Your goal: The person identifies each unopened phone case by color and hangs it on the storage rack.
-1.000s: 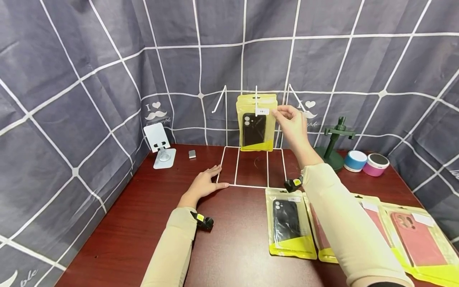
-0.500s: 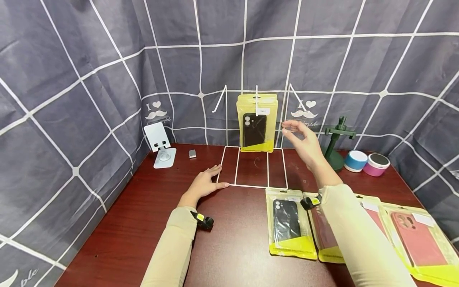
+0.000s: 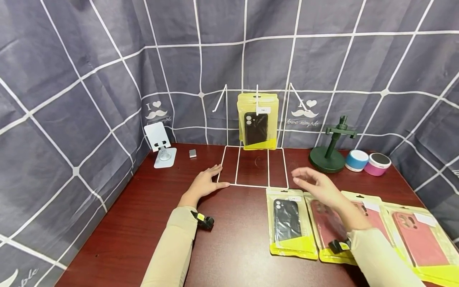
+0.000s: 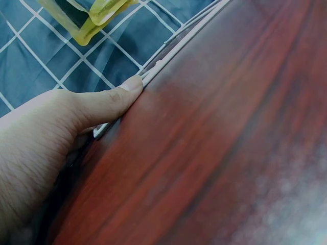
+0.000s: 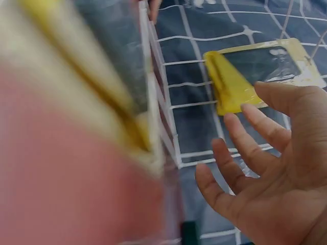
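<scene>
My left hand [image 3: 205,183] rests at the left front corner of a white wire display rack [image 3: 251,186], fingers spread and thumb along its front wire. The left wrist view shows that thumb [image 4: 110,104] on the wire. On the rack's middle hook hang pouches with yellow bottoms, the front one a bagged black phone case [image 3: 256,129]. My right hand [image 3: 319,187] holds nothing, its fingers loosely bent above the bagged phone cases on the table. Nearest it lie a bagged black phone case [image 3: 287,223] and a bagged red phone case [image 3: 326,227].
More bagged red cases [image 3: 417,239] lie at the right. Behind them stand a dark green stand [image 3: 328,157], a blue speaker [image 3: 356,161] and a pink speaker [image 3: 376,164]. A white phone stand [image 3: 159,141] and a small metallic block [image 3: 193,153] are at the back left.
My right hand has let go of the hanging bagged phone case and moved down and right, over the bagged cases on the table. My left hand has stayed put.
</scene>
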The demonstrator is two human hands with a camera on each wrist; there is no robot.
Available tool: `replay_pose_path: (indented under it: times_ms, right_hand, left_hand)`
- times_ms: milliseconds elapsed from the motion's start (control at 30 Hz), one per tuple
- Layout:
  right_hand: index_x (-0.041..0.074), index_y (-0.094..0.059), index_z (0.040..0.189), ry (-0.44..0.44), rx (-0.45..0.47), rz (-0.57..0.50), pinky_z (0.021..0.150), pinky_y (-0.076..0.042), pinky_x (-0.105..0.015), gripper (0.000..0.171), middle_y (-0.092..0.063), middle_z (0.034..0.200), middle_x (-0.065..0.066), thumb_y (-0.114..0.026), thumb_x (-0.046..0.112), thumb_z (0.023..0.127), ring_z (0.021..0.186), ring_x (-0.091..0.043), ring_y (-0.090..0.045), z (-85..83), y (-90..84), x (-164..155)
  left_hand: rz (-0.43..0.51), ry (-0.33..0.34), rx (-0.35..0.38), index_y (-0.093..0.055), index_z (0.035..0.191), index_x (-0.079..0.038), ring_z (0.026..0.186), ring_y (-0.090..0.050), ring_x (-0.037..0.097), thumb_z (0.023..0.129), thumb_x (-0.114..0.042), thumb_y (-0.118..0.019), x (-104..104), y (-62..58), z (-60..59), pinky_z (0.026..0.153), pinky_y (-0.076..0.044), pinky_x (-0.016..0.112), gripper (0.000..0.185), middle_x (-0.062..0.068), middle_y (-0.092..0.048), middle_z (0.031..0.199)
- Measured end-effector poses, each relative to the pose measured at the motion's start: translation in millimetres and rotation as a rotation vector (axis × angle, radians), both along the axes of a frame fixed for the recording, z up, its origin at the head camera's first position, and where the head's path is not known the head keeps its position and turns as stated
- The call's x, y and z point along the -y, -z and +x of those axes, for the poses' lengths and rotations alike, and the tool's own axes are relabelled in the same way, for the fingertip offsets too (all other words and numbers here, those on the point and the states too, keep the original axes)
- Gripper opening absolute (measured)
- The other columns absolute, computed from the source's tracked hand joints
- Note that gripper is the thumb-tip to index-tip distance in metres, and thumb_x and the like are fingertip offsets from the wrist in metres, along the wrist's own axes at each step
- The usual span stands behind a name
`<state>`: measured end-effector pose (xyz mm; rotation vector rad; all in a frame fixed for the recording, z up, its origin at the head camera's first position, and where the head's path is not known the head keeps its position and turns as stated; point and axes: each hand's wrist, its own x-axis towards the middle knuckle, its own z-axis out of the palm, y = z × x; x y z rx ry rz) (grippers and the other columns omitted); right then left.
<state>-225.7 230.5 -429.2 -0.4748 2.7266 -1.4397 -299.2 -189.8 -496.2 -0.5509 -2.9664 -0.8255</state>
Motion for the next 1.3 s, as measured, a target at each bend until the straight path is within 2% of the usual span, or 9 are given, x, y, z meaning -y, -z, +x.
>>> replay_pose_path:
  times_ms: [167,267,400,600,900,1000,1133,1233,1300]
  right_hand:
    - [0.013,-0.064,0.128,-0.013,-0.004,0.09,0.072,-0.053,-0.029,0.04,-0.067,0.118,-0.005,-0.067,0.039,0.098,0.094,-0.02,-0.063,8.5,26.1,-13.3]
    - [0.011,-0.066,0.126,-0.03,-0.093,0.145,0.083,-0.05,-0.029,0.038,-0.067,0.116,-0.005,-0.072,0.032,0.095,0.104,-0.023,-0.06,7.3,40.9,-17.3]
    - [0.01,-0.067,0.123,-0.052,-0.207,0.223,0.079,-0.046,-0.034,0.04,-0.064,0.113,-0.007,-0.079,0.027,0.089,0.096,-0.023,-0.054,5.5,51.3,-18.3]
    - [0.008,-0.069,0.121,-0.088,-0.288,0.255,0.082,-0.04,-0.041,0.041,-0.062,0.115,-0.009,-0.081,0.026,0.086,0.099,-0.025,-0.049,3.1,54.1,-14.5]
    - [0.017,-0.07,0.106,-0.082,-0.276,0.298,0.077,-0.035,-0.039,0.026,-0.056,0.096,0.003,-0.079,0.033,0.088,0.093,-0.021,-0.043,5.0,54.7,-11.1]
    - [0.019,-0.07,0.101,-0.085,-0.271,0.286,0.077,-0.036,-0.039,0.017,-0.056,0.094,0.004,-0.077,0.029,0.09,0.092,-0.022,-0.044,5.5,54.0,-10.3]
    - [0.022,-0.07,0.097,-0.079,-0.27,0.289,0.084,-0.041,-0.046,0.006,-0.058,0.098,0.004,-0.074,0.022,0.092,0.1,-0.029,-0.049,5.9,53.3,-11.1]
    - [0.022,-0.07,0.096,-0.073,-0.272,0.297,0.089,-0.042,-0.051,0.006,-0.059,0.098,0.004,-0.073,0.019,0.093,0.106,-0.032,-0.051,4.9,53.9,-12.1]
    - [0.022,-0.071,0.097,-0.067,-0.266,0.294,0.085,-0.042,-0.047,0.006,-0.06,0.096,0.005,-0.073,0.018,0.093,0.102,-0.029,-0.051,4.0,54.1,-12.8]
  left_hand:
    - [0.009,0.001,0.0,-0.044,0.153,-0.017,0.147,-0.032,0.032,0.08,-0.072,-0.069,-1.9,-0.7,-0.5,0.119,-0.027,0.048,0.094,0.002,-0.037,0.159]
    - [0.011,-0.004,0.0,-0.045,0.153,-0.017,0.147,-0.032,0.032,0.08,-0.07,-0.07,-1.6,-0.9,0.3,0.118,-0.027,0.049,0.093,0.002,-0.037,0.159]
    - [0.008,-0.001,0.002,-0.044,0.153,-0.017,0.148,-0.031,0.032,0.08,-0.071,-0.069,-0.4,-0.1,0.8,0.118,-0.027,0.05,0.094,0.002,-0.037,0.159]
    - [0.015,-0.004,-0.013,-0.045,0.153,-0.018,0.147,-0.033,0.033,0.079,-0.072,-0.069,1.8,1.1,-0.9,0.118,-0.028,0.05,0.095,0.003,-0.038,0.159]
    - [0.005,-0.006,-0.009,-0.043,0.154,-0.019,0.146,-0.033,0.036,0.08,-0.073,-0.067,1.5,2.6,-1.0,0.117,-0.028,0.052,0.095,0.002,-0.036,0.16]
    - [-0.001,-0.012,-0.002,-0.042,0.154,-0.02,0.146,-0.032,0.035,0.081,-0.073,-0.067,1.4,2.0,-0.9,0.118,-0.028,0.051,0.094,0.001,-0.036,0.16]
    - [-0.004,-0.002,-0.003,-0.042,0.154,-0.019,0.146,-0.033,0.035,0.081,-0.072,-0.067,0.6,1.0,-1.6,0.118,-0.027,0.05,0.094,0.002,-0.036,0.16]
    - [-0.001,0.004,-0.005,-0.042,0.154,-0.018,0.146,-0.033,0.036,0.081,-0.072,-0.068,0.3,0.2,-1.8,0.118,-0.027,0.051,0.095,0.003,-0.036,0.16]
    - [0.001,0.003,-0.002,-0.043,0.154,-0.018,0.146,-0.033,0.036,0.08,-0.071,-0.069,0.2,-0.3,-1.8,0.118,-0.027,0.05,0.094,0.003,-0.037,0.16]
